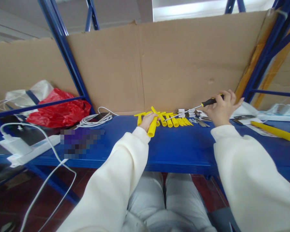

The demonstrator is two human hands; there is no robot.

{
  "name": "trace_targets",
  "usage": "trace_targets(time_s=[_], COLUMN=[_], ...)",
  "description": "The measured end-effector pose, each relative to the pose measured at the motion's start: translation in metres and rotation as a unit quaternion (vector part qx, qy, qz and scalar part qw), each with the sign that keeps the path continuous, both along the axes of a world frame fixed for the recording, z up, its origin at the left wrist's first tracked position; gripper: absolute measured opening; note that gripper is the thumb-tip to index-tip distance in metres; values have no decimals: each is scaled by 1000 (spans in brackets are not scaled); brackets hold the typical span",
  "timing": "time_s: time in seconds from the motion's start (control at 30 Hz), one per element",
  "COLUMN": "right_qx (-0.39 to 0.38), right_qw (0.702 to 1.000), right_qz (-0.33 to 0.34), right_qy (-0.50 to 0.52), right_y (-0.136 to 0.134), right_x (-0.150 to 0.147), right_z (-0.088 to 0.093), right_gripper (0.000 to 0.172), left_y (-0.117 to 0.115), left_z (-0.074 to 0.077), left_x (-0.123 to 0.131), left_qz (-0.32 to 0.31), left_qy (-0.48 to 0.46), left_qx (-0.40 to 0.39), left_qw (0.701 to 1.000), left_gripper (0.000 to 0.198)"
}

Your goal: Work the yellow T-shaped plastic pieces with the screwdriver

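Observation:
My left hand (147, 121) is closed around a yellow tapered plastic tube (152, 129), its wide round end tilted down toward me. In my right hand (222, 110) is a screwdriver (209, 101) with a black and yellow handle. Its long metal shaft slants down to the left, and the tip is near the held tube; whether they touch I cannot tell. Several similar yellow T-shaped pieces (169, 123) stand in a row just behind and right of my left hand. Beside them lie small pointed yellow pieces (184, 122) and flat metal parts (201, 121).
A cardboard sheet (178, 64) backs the blue shelf (178, 151). To the left are a red plastic bag (60, 108), a coiled white cable (93, 120) and a power strip (38, 150) with a trailing cord. Another yellow tube (275, 130) lies at the right.

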State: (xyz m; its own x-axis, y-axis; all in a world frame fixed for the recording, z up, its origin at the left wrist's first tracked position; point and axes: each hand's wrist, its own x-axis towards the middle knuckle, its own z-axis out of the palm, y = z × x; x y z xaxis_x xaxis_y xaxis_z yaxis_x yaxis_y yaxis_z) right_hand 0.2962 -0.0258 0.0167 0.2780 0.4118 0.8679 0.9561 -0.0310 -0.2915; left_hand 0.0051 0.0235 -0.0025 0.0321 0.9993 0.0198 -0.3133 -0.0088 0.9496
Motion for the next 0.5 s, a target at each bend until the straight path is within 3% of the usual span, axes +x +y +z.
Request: trace_targets(time_s=[0.2,0.5], right_qx=[-23,-1], right_qw=[999,1000], right_qz=[1,6], right_qy=[34,27], right_y=[-6,8], right_x=[-3,9], right_z=[-2,-10], right_gripper=[42,34], left_y=[2,0], left_z=[-2,0], left_x=[-1,-2], left_qz=[-22,-49], left_qy=[19,40], left_qx=[-2,-16], left_qw=[1000,998], left_gripper=[16,17])
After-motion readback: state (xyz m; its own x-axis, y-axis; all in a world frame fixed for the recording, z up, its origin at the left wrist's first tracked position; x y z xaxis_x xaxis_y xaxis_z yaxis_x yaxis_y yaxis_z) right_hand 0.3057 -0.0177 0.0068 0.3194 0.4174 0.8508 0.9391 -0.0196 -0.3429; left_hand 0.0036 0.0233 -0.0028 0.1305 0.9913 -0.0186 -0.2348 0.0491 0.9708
